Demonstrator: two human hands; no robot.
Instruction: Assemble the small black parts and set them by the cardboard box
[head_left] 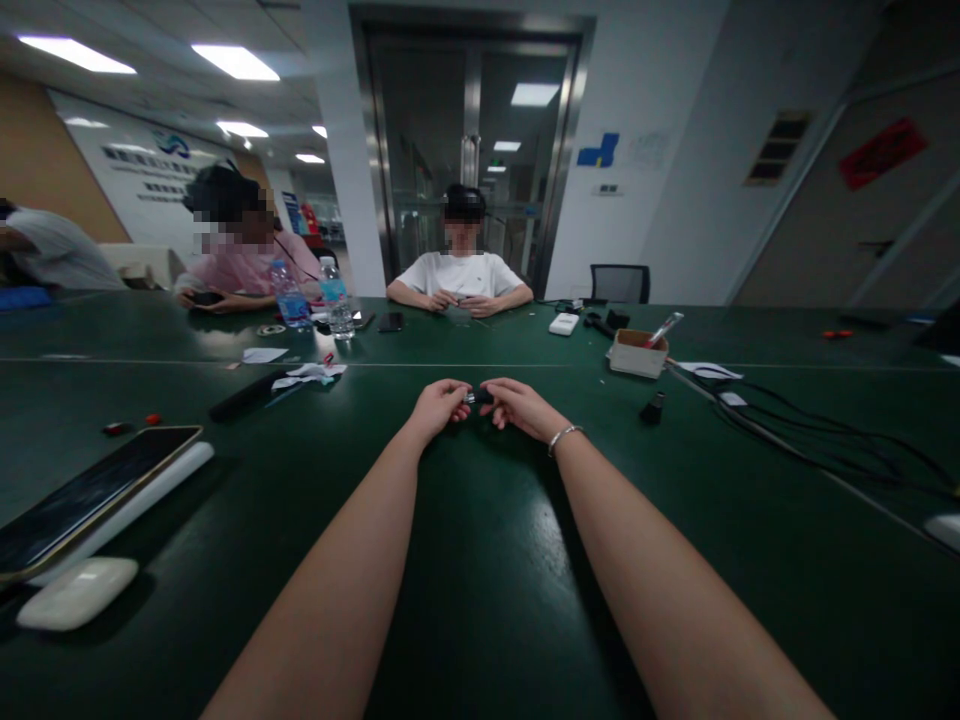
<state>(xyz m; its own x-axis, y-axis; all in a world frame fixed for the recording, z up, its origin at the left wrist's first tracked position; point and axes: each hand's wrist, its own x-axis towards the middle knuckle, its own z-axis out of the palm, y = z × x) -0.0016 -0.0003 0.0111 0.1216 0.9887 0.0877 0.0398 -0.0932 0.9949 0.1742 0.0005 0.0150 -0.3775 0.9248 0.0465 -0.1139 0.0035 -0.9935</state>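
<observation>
Both arms reach out over the dark green table [480, 560]. Between my fingertips is a small black piece with a silver end [480, 397], too small to name its kind. My left hand [440, 412] pinches it at the silver end. At its black end, the fingers of my right hand [519, 408] are closed on it; a silver bracelet [564, 438] circles that wrist. The piece is held a little above the tabletop, partly hidden by my fingers. To the right of my right hand lies a small black part [652, 408], apart from it.
A phone [97, 490] and a white rounded case [79, 592] lie at left. Two water bottles [337, 305], a small open box [637, 356] and black cables [817, 420] are farther out. Across the table sits a person in white [465, 275]; another in pink [247, 265].
</observation>
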